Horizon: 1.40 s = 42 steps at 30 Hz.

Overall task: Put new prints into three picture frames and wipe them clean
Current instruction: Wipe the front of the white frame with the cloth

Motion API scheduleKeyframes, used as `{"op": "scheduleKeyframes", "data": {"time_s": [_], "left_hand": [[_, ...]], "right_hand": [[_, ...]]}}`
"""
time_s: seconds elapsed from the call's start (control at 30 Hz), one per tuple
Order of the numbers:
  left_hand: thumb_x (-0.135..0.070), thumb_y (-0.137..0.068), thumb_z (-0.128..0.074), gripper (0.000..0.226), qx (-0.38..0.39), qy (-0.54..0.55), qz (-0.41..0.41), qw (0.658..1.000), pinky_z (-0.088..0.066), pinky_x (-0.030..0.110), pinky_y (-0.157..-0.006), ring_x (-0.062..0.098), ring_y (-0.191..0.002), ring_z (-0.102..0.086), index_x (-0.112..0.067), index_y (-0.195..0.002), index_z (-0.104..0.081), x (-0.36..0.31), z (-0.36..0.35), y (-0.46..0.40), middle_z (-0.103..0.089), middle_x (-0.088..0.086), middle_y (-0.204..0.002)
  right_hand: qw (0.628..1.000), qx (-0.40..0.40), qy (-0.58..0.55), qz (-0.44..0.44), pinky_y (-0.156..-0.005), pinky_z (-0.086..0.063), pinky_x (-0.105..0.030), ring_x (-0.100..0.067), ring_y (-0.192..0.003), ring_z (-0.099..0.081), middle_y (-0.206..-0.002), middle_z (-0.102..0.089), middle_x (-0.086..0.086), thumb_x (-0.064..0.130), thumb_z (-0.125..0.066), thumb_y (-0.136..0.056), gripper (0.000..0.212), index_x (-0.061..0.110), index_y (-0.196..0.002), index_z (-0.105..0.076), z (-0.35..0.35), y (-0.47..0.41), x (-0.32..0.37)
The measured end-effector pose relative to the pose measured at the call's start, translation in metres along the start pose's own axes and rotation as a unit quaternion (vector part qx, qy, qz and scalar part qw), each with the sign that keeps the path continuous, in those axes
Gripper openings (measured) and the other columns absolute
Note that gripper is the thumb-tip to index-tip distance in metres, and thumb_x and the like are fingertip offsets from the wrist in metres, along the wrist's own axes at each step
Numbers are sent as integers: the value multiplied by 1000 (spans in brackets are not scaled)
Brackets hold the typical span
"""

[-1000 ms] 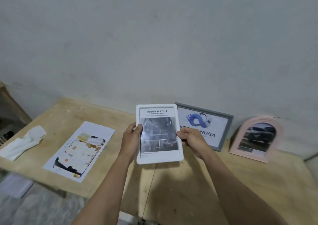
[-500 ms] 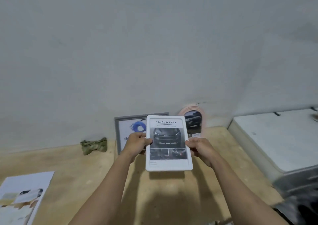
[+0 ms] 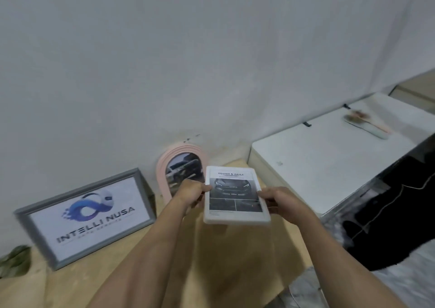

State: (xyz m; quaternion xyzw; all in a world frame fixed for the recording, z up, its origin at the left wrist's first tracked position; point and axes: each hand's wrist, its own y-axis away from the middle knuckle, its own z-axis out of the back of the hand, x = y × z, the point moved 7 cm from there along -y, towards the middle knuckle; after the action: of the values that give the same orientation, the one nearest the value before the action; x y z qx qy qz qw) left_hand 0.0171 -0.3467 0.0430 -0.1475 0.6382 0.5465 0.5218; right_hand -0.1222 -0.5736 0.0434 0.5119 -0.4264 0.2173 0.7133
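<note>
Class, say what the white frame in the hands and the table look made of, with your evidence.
White frame: probably plastic, judging by its smooth rounded edges and even matt colour. Table: likely plywood or bare wood, with pale grain and no gloss.

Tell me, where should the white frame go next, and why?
Probably stand the white frame, held by the left hand and right hand, against the wall right of the pink arched frame; the grey frame already leans there.

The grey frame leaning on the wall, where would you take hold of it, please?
Grip the grey frame by its two short side edges, coming from the front. It stands landscape, tilted back against the wall, so the sides are exposed, and the pink arched frame beside it leaves room.
</note>
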Motion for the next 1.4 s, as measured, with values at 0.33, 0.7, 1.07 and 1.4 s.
{"op": "scheduleKeyframes", "data": {"time_s": [0.33, 0.7, 1.07, 1.4], "left_hand": [[-6, -91, -65, 14, -31, -6, -70, 997, -60, 44, -83, 32, -85, -73, -16, -98, -73, -61, -75, -137, -76, 12, -88], [-13, -95, -60, 23, -109, -156, -189, 963, -55, 45, -90, 18, -93, -67, -29, -111, -66, -72, -97, -198, -72, -7, -96], [-14, -99, -54, 18, -111, -244, -192, 944, -54, 43, -83, 28, -91, -66, -16, -115, -61, -23, -89, -175, -73, 5, -101], [-10, -98, -55, 23, -115, -203, -183, 955, -54, 44, -87, 29, -97, -66, -15, -119, -64, -8, -85, -157, -73, 6, -105]], "right_hand": [[992, -93, -8, 87, -73, -58, -35, -27, -85, -70, -94, -73, -10, 9, -65, -89, 8, 7, -95, -69, 84, -142, 51], [964, -147, 94, 200, -84, -53, -29, -8, -84, -70, -87, -75, 13, 7, -68, -82, 38, 44, -81, -73, 103, -192, 41], [952, -110, 240, 156, -77, -49, -23, -9, -81, -66, -86, -72, 8, 16, -67, -84, 15, 20, -96, -74, 82, -190, 9], [957, -82, 251, 122, -77, -54, -27, -15, -87, -69, -92, -73, 0, 18, -71, -82, 20, 15, -102, -73, 79, -178, -9]]}}
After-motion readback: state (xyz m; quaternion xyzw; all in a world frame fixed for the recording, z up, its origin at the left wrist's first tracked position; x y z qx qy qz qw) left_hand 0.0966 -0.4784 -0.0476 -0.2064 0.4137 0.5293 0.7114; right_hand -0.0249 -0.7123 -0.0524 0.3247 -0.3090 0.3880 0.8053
